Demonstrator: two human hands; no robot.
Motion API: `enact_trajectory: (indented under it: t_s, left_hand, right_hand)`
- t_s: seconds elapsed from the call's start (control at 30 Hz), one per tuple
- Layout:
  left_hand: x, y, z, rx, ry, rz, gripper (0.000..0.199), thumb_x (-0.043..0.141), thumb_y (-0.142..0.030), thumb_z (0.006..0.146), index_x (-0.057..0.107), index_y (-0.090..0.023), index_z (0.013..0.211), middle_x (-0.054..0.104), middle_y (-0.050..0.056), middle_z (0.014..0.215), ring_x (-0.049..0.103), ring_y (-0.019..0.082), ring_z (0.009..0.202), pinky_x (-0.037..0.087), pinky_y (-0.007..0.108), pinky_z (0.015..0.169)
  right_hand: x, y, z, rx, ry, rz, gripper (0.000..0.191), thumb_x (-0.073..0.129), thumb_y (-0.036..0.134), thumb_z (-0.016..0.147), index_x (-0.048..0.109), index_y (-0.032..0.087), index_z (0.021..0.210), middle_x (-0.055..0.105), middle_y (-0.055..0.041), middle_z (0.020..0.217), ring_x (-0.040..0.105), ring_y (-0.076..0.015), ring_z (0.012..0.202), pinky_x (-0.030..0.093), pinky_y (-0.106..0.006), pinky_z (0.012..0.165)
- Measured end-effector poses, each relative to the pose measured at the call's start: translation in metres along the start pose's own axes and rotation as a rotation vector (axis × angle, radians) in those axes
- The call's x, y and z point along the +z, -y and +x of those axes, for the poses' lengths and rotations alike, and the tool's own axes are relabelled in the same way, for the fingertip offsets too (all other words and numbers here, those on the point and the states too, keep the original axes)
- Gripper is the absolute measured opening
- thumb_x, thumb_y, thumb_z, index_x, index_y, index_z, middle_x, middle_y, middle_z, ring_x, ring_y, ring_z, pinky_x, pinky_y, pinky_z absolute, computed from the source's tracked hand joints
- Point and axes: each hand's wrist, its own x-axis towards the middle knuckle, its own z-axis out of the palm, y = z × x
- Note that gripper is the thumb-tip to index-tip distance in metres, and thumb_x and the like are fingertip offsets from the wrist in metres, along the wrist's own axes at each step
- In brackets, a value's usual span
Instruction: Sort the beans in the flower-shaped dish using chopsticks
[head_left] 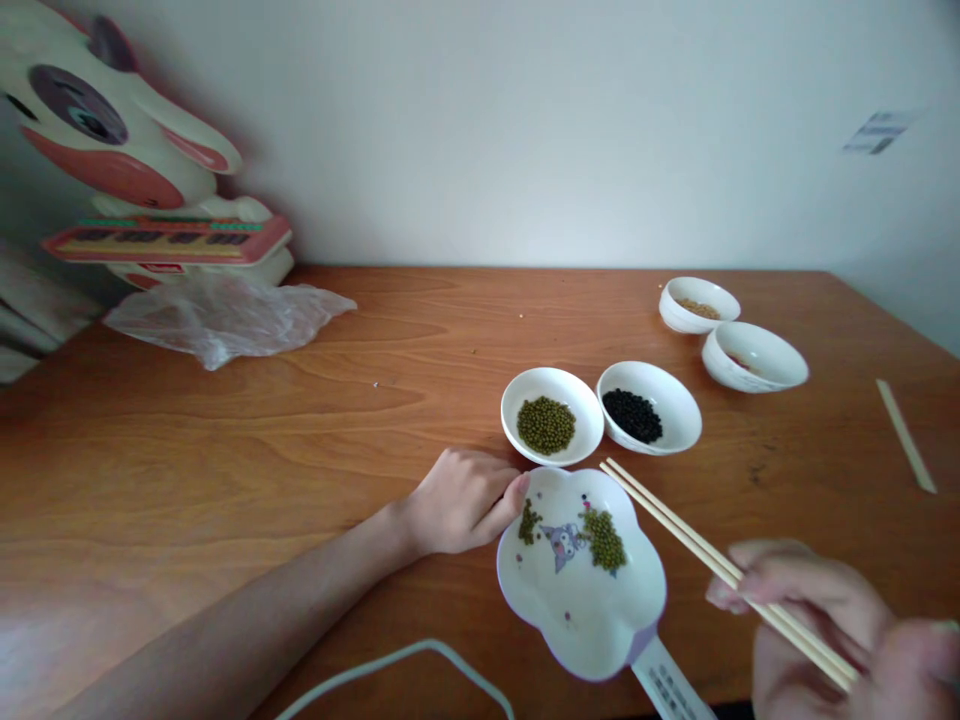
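My left hand [472,500] is closed on the upper left rim of a white flower-shaped pan [585,620] with a cartoon print and a purple edge. Two small heaps of green mung beans [604,540] lie inside it. In my right hand [817,610], slightly blurred, is a pair of wooden chopsticks [690,540]. Their tips are close together above the pan's upper right rim, with nothing between them. Just behind the pan stand a white bowl [512,425] of mung beans and another white bowl [684,415] holding black beans.
Farther right are a bowl [679,318] with tan grains and a bowl [772,375] with a little reddish content. A pale stick [905,435] lies at the right. A plastic bag [232,320] and cow-shaped toy piano [180,240] occupy the back left. A cable [397,655] curves in front.
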Motion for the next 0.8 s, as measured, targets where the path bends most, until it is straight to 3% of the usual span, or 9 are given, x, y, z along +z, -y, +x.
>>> enact_trajectory:
  t_s: [0.1,0.27,0.4,0.5,0.63,0.7,0.8]
  left_hand:
    - [-0.001,-0.001,0.0,-0.009,0.001,0.005,0.047,0.026,-0.036,0.111,0.053,-0.019,0.076,0.067,0.002,0.074,0.057,0.014,0.064,0.034,0.03,0.061]
    - [-0.003,-0.002,0.0,-0.018,0.001,0.016,0.05,0.025,-0.036,0.112,0.055,-0.018,0.077,0.068,0.003,0.075,0.058,0.014,0.065,0.035,0.029,0.062]
    - [-0.002,-0.002,0.0,-0.014,0.025,0.03,0.052,0.023,-0.037,0.112,0.056,-0.018,0.077,0.068,0.004,0.074,0.059,0.014,0.066,0.034,0.029,0.061]
    - [-0.002,-0.002,-0.001,-0.024,0.005,0.043,0.053,0.022,-0.038,0.112,0.056,-0.018,0.077,0.069,0.004,0.075,0.06,0.014,0.066,0.032,0.029,0.06]
    - [-0.002,-0.003,-0.002,-0.018,0.005,0.064,0.056,0.021,-0.041,0.113,0.057,-0.017,0.076,0.07,0.004,0.077,0.06,0.014,0.066,0.028,0.031,0.058]
    - [-0.002,-0.004,-0.002,-0.026,-0.008,0.079,0.058,0.02,-0.042,0.113,0.058,-0.018,0.076,0.07,0.004,0.078,0.06,0.014,0.066,0.028,0.031,0.059]
    - [-0.003,-0.005,-0.002,-0.047,-0.015,0.096,0.06,0.018,-0.042,0.113,0.058,-0.017,0.075,0.071,0.004,0.079,0.06,0.014,0.066,0.028,0.031,0.059]
  right_hand:
    - [-0.01,-0.005,-0.008,-0.045,-0.005,-0.069,0.064,0.041,0.064,0.103,0.074,0.022,0.068,0.067,-0.0058,0.065,0.064,-0.0214,0.07,0.05,-0.033,0.064]
    - [-0.006,0.007,-0.027,-0.015,0.106,-0.153,0.051,0.045,0.046,0.105,0.073,0.022,0.069,0.067,-0.0086,0.069,0.068,-0.0229,0.066,0.049,-0.031,0.051]
    - [0.005,0.018,-0.043,0.035,0.238,-0.135,0.047,0.04,0.039,0.108,0.067,0.022,0.074,0.068,-0.0062,0.076,0.068,-0.0177,0.068,0.05,-0.026,0.053]
    - [0.008,0.016,-0.044,-0.05,0.341,-0.082,0.048,0.036,0.038,0.11,0.067,0.022,0.078,0.069,-0.0049,0.078,0.068,-0.0167,0.072,0.05,-0.026,0.056]
    - [0.008,0.01,-0.034,-0.175,0.339,-0.064,0.039,0.036,0.028,0.11,0.067,0.021,0.086,0.068,-0.0038,0.082,0.068,-0.0163,0.078,0.049,-0.028,0.064]
    - [0.01,0.013,-0.031,-0.147,0.454,-0.155,0.034,0.041,0.028,0.11,0.068,0.021,0.09,0.069,-0.0036,0.087,0.067,-0.0163,0.08,0.048,-0.03,0.07]
    - [0.014,0.024,-0.036,-0.082,0.33,-0.17,0.038,0.04,0.033,0.11,0.066,0.021,0.085,0.068,-0.0033,0.084,0.064,-0.0156,0.076,0.046,-0.031,0.069]
